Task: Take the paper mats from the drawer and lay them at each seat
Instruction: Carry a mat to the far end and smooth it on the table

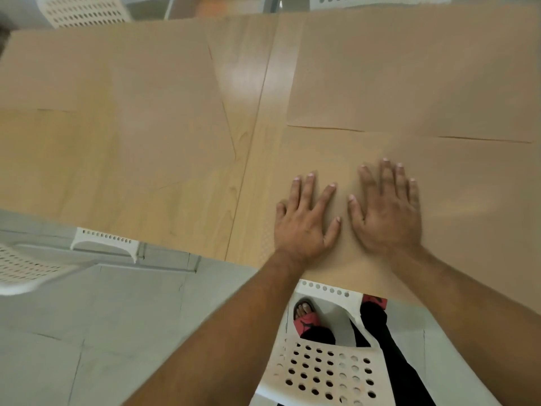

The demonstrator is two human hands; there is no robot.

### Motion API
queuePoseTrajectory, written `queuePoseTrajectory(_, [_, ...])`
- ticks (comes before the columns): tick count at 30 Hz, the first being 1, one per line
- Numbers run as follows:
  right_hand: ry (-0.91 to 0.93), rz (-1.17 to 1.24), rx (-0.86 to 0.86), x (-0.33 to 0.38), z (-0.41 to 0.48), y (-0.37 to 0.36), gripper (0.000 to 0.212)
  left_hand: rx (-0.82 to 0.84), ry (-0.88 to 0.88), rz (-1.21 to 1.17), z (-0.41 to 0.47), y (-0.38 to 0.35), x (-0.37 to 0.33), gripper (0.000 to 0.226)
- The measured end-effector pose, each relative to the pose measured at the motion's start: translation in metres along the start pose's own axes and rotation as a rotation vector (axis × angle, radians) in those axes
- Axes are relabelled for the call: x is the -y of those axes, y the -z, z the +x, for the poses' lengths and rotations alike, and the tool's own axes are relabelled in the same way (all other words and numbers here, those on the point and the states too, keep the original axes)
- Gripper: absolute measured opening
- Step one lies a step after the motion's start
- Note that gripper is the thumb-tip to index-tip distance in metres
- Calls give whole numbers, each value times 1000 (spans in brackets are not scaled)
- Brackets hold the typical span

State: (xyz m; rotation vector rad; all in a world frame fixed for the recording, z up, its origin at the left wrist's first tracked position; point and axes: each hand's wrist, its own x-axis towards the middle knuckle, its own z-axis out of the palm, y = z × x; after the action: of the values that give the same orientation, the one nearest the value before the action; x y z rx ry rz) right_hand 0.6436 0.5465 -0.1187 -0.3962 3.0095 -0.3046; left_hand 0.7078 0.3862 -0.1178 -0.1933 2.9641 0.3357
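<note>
Both hands are laid flat on a paper mat (468, 218), with fingers straight and spread and nothing gripped. The left hand (304, 221) and the right hand (386, 212) are pressed side by side, thumbs close together. This mat is placed on the right half of the wooden surface (248, 92), at its near edge, just above a white perforated chair (325, 370). A second mat (409, 71) is seen directly beyond it, and a third mat (111, 77) is spread over the left half.
</note>
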Motion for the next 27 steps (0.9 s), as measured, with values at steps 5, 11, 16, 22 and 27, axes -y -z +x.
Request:
queuePoseTrajectory(5, [-8,-25,1,1,0,0,67,38,65,13,49,19,31,74])
queuePoseTrajectory(11, [-11,-45,-23,3,-1,1,67,28,118,-29,69,18,6,77])
queuePoseTrajectory(16, [-25,-22,-15,2,2,0,67,64,76,-104,48,11,-24,75])
queuePoseTrajectory(22, [-38,-16,-29,1,3,2,63,61,7,-73,62,14,-22,82])
queuePoseTrajectory(27, [111,28,-64,4,31,6,60,44,21,-43,63,11,-23,73])
